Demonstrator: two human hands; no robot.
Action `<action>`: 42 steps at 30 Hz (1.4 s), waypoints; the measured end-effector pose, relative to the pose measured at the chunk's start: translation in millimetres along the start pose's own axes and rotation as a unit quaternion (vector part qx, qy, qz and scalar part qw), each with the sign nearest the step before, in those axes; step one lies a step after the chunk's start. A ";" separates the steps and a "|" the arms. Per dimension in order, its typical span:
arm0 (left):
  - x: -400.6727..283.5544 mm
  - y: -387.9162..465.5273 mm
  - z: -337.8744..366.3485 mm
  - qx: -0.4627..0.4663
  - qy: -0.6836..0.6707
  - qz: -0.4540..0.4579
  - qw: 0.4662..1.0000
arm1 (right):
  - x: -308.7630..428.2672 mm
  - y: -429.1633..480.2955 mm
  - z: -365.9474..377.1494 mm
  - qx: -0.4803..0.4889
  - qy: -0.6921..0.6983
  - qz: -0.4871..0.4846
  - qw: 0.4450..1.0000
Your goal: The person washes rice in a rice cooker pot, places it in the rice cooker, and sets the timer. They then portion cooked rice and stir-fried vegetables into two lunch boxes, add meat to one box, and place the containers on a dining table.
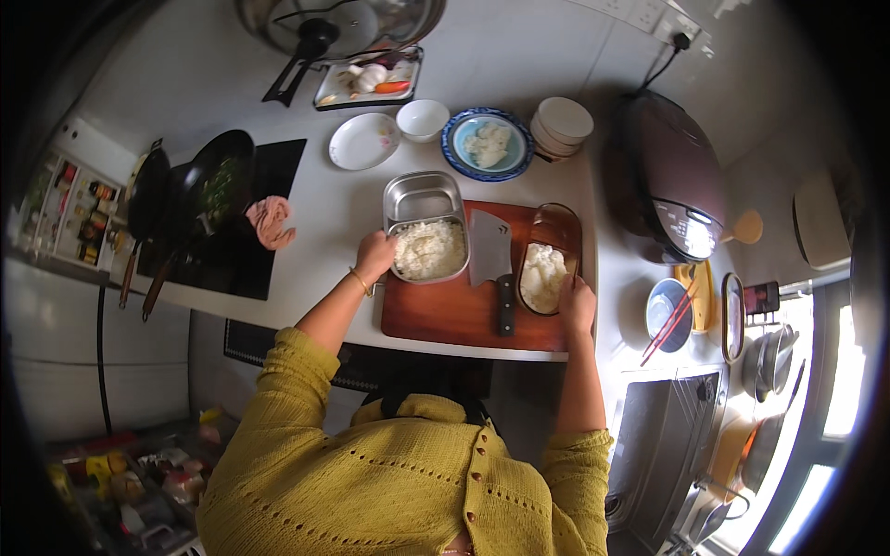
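Observation:
My left hand (376,254) grips the left edge of a two-compartment stainless steel lunch box (423,198). Cooked white rice (430,249) fills its near compartment, while the far one looks bare. At the right, my right hand (577,303) holds the near right rim of a brown glass container (558,221) with white rice (543,276) in its near part. Between the two containers a cleaver (491,247) lies flat, its black handle towards me. All three rest at least partly on a reddish wooden cutting board (445,316).
Behind stand a white plate (363,142), a white bowl (422,119), a blue-rimmed plate (455,158) with rice and stacked bowls (560,125). A wok (221,174) with greens sits left on the cooktop, near a pink cloth (271,221). Rightward are a rice cooker (671,160), a bowl (669,313) with chopsticks and a sink (653,445).

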State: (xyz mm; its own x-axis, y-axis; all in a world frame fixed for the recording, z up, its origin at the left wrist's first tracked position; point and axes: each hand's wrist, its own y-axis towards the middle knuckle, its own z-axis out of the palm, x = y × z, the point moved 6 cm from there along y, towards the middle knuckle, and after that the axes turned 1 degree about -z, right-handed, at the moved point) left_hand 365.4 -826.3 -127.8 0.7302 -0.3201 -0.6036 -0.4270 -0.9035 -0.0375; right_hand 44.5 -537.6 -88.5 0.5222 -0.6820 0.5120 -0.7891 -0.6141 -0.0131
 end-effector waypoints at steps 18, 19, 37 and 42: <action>-3.2 -35.6 17.5 0.072 -0.095 -0.004 0.993 | -12.1 -28.5 -7.9 -0.042 0.101 0.076 0.991; 2.8 -32.1 22.4 0.073 -0.071 -0.013 0.995 | -9.3 -28.3 -7.4 -0.044 0.096 0.047 0.993; -4.0 12.6 20.6 0.178 -0.062 0.064 0.980 | 70.7 -110.6 -35.0 -0.218 0.066 0.013 0.974; -16.7 13.1 22.8 0.160 -0.085 0.096 0.979 | 36.7 -134.8 -94.5 -0.207 0.070 0.045 0.975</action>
State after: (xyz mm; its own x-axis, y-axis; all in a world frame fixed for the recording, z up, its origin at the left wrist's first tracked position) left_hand 335.5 -826.3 -136.4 0.5324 -0.3997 -0.7461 -0.7128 -0.6872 -0.1404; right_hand 139.4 -442.4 13.2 0.4182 -0.6479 0.6366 -0.9079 -0.3213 0.2693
